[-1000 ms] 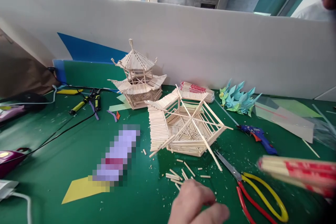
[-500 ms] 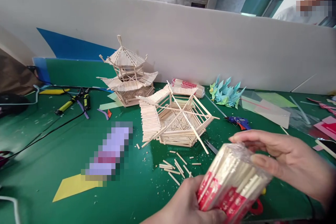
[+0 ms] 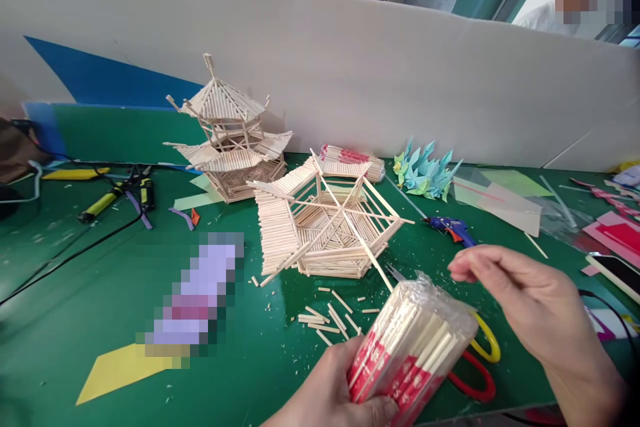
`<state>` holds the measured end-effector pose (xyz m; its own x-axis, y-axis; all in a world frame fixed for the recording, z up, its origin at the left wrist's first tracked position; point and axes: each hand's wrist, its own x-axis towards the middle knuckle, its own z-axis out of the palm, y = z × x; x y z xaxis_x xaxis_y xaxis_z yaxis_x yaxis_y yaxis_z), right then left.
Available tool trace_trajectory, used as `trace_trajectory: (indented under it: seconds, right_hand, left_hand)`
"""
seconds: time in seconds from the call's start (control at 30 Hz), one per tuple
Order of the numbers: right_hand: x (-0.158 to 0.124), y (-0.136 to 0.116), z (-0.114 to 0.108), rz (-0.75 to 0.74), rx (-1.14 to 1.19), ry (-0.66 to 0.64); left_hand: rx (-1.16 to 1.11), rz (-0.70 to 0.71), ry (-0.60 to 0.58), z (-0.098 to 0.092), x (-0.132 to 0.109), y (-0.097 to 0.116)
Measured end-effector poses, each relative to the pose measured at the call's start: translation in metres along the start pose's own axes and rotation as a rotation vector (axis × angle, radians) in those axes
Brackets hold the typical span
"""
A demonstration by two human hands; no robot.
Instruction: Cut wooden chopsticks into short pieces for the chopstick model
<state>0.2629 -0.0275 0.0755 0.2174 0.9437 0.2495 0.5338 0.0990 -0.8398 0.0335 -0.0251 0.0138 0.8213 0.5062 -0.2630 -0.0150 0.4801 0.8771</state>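
My left hand [image 3: 327, 390] is wrapped round the lower end of a plastic-wrapped bundle of wooden sticks [image 3: 413, 343] with red printing, tilted up to the right. My right hand [image 3: 520, 300] hovers just right of the bundle's open top, fingers curled with thumb and forefinger close together, nothing visible in them. Beyond the bundle lies a half-built hexagonal stick roof [image 3: 327, 227] on the green table [image 3: 100, 293]. A finished two-tier stick pagoda [image 3: 225, 137] stands behind it by the white partition.
Cut stick pieces [image 3: 330, 317] litter the table ahead of my left hand. Scissors with yellow and red handles [image 3: 480, 360] lie under the bundle. A blue glue gun [image 3: 453, 228], paper cranes [image 3: 425, 172], another stick bundle [image 3: 350, 161], pliers [image 3: 113, 197] and cables sit around. A person stands at top right.
The right hand brought the stick bundle in from the right, the left hand took its lower end, and the right hand has now come off the bundle's top.
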Motion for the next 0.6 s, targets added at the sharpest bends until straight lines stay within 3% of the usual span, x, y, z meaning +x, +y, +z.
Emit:
trace_trajectory:
  seconds: [0.07, 0.13, 0.2, 0.27, 0.37, 0.5, 0.6]
  right_hand:
    - [0.001, -0.009, 0.002, -0.019, -0.043, -0.261]
    - [0.001, -0.019, 0.007, -0.048, -0.056, -0.401]
    - [0.001, -0.025, 0.013, -0.060, -0.037, -0.374]
    - [0.002, -0.025, 0.018, -0.040, 0.002, -0.264]
    - [0.002, -0.017, 0.023, 0.079, 0.100, -0.158]
    - [0.005, -0.010, 0.029, 0.337, 0.379, -0.179]
    - [0.007, -0.011, 0.032, 0.295, 0.302, -0.145]
  left_hand:
    - [0.034, -0.012, 0.013, 0.000, 0.001, 0.000]
    - [0.087, -0.020, 0.032, 0.001, 0.001, 0.001]
    - [0.130, -0.024, 0.047, 0.001, 0.000, 0.004]
    - [0.145, -0.028, 0.042, 0.002, -0.002, 0.009]
    - [0.171, -0.034, 0.030, 0.000, -0.007, 0.020]
    - [0.241, -0.049, 0.060, -0.004, -0.010, 0.033]
    - [0.287, -0.048, 0.085, -0.008, -0.011, 0.040]
